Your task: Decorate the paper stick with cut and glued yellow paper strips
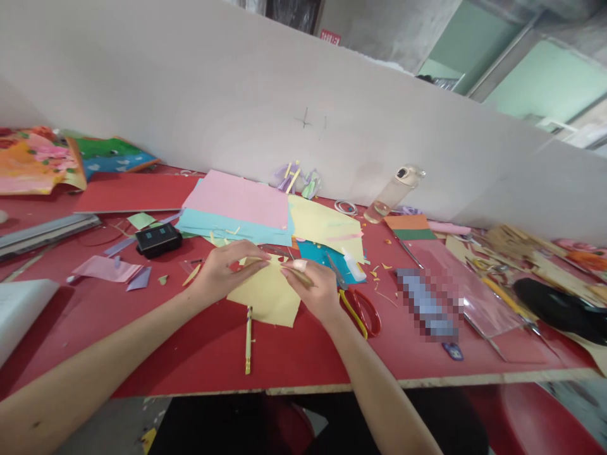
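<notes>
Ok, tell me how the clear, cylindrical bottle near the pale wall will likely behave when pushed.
The bottle could tip, being tall and narrow. The shallow liquid at its bottom would probably slosh, adding a little weight low down. Its smooth-looking sides may feel slippery.

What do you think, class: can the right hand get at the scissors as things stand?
Probably yes. The scissors lie close beside the right hand, with their handles uncovered. It would likely just have to leave the yellow paper it is working on.

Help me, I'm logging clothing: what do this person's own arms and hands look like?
No sleeves show. The left hand is gloveless; the right hand too, but a whitish wrap, perhaps a bandage, covers part of one finger.
</notes>
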Tool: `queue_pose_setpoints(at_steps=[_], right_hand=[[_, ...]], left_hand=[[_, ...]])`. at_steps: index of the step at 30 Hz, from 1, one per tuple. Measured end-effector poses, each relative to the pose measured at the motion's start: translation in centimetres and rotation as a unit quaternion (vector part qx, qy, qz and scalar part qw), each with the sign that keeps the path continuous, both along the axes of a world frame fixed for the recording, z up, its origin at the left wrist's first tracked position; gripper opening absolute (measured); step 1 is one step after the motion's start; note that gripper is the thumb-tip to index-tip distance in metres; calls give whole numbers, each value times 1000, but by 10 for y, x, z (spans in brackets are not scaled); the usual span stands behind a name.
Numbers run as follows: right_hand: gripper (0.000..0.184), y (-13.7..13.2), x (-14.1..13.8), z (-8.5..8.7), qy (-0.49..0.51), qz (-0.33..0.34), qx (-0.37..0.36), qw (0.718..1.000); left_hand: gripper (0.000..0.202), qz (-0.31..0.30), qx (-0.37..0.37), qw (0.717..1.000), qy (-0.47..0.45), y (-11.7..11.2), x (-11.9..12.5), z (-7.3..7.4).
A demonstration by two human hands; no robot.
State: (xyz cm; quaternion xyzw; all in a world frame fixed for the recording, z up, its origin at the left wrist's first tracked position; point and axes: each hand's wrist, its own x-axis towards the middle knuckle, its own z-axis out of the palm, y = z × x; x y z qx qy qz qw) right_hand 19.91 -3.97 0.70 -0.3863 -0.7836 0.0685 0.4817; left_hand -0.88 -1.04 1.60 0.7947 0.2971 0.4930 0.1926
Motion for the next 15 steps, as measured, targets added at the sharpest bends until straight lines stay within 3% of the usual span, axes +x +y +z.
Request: queue_pose_setpoints(at_steps=[3, 6, 11, 15], right_hand=[[17, -2, 2, 2, -11, 11, 108, 994], [29, -5, 5, 5, -17, 36, 152, 988], [32, -7, 6, 6, -16, 49, 163, 985], [23, -6, 2, 8, 25, 18, 146, 989]], left_hand=[[17, -48, 184, 981, 26, 2, -6, 0], [25, -53, 255, 964, 45, 1, -9, 0], [23, -70, 221, 972, 24, -3, -6, 6], [14, -87, 76, 993, 13, -5, -1, 24]])
